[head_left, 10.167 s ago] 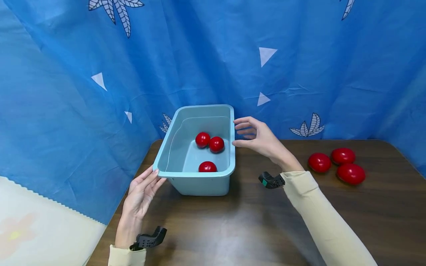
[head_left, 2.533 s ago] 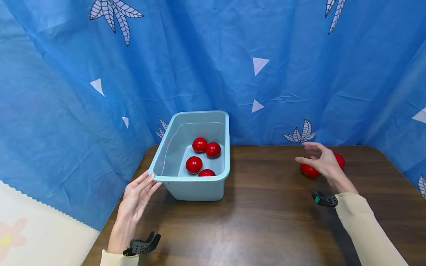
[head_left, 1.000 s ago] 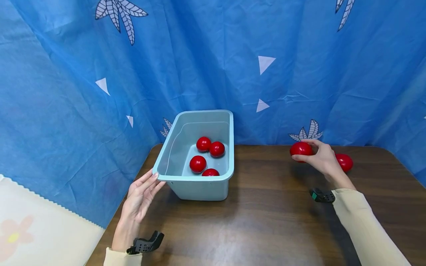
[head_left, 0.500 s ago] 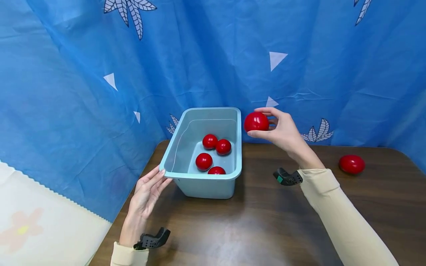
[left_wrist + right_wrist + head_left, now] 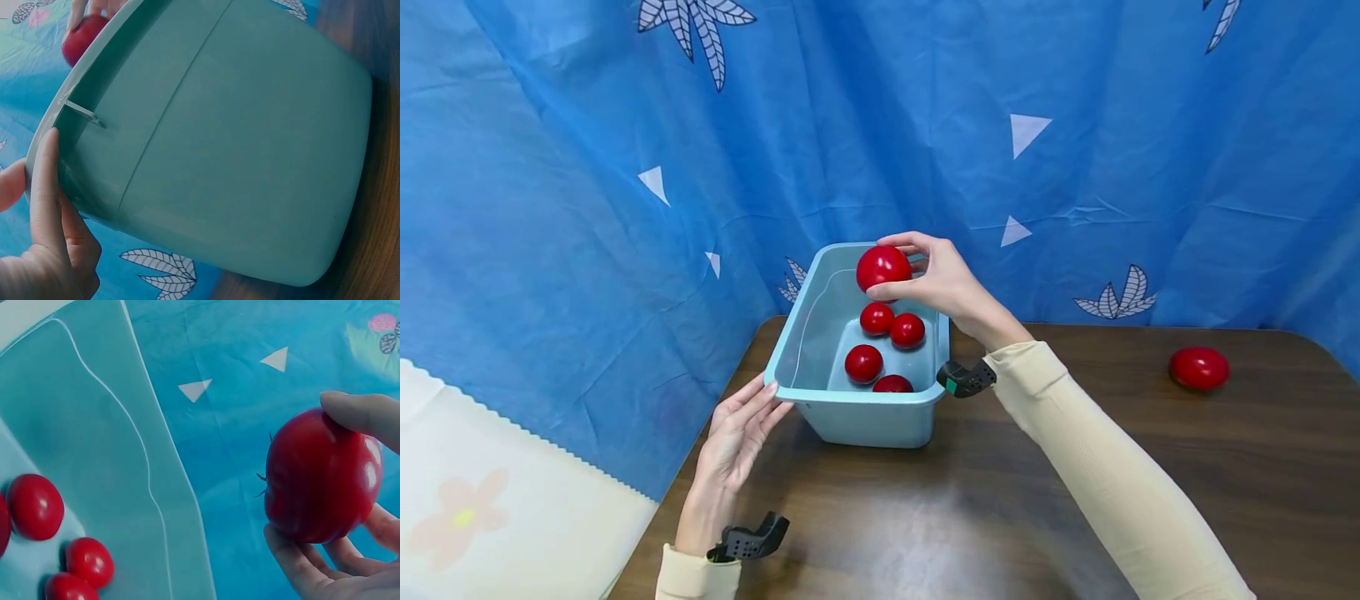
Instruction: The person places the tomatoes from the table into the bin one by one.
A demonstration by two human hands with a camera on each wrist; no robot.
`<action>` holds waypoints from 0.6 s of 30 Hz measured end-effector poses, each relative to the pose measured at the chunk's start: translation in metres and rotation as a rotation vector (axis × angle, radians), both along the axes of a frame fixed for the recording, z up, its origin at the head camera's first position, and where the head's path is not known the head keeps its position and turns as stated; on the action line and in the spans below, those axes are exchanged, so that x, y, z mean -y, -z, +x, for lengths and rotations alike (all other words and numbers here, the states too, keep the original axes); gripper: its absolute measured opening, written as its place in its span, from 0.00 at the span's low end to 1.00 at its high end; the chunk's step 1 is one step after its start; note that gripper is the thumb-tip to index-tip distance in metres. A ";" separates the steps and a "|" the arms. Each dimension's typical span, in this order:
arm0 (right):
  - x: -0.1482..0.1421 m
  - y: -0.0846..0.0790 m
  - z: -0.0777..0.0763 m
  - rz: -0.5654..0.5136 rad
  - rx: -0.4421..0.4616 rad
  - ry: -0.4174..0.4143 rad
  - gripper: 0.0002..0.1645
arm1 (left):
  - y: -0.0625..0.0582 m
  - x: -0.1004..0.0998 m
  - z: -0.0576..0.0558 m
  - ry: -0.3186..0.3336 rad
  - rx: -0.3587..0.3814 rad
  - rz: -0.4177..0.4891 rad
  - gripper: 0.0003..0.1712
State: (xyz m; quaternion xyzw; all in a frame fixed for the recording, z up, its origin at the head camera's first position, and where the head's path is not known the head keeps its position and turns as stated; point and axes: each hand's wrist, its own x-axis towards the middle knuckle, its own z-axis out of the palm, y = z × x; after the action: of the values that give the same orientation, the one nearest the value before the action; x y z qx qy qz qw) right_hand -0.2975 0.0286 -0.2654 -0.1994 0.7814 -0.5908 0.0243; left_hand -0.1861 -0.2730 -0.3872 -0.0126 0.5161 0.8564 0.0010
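My right hand grips a tomato above the far part of a light blue plastic bin. Thin stem ends poke out of this tomato in the right wrist view. With thumb on one side of the rim and fingers on the other, my left hand holds the bin's near left corner. Several more tomatoes lie on the bin floor, among them one tomato near the middle and another partly hidden by the near rim. A single tomato rests on the table at the right.
The bin stands at the back left of a dark wooden table. Right behind it hangs a blue patterned curtain. A pale cloth with a flower print is at the lower left.
My right hand has picked up a tomato from the right of the table and carried it left, over the bin. Earlier, another tomato joined those inside. My left hand keeps its hold.
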 end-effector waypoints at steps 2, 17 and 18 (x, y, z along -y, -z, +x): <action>0.006 0.000 -0.004 -0.003 0.012 0.000 0.43 | -0.001 -0.001 0.001 -0.005 0.002 -0.006 0.18; 0.027 0.022 -0.025 0.095 0.146 0.031 0.43 | -0.008 -0.010 0.001 -0.015 0.017 -0.042 0.33; 0.027 0.023 -0.026 0.101 0.150 0.034 0.43 | -0.008 -0.011 0.001 -0.014 0.020 -0.046 0.33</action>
State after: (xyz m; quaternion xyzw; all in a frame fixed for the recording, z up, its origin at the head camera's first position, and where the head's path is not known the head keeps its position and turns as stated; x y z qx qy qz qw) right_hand -0.3230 0.0017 -0.2887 -0.1396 0.8094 -0.5643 0.0829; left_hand -0.1854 -0.2620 -0.3790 -0.0248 0.5355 0.8442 -0.0003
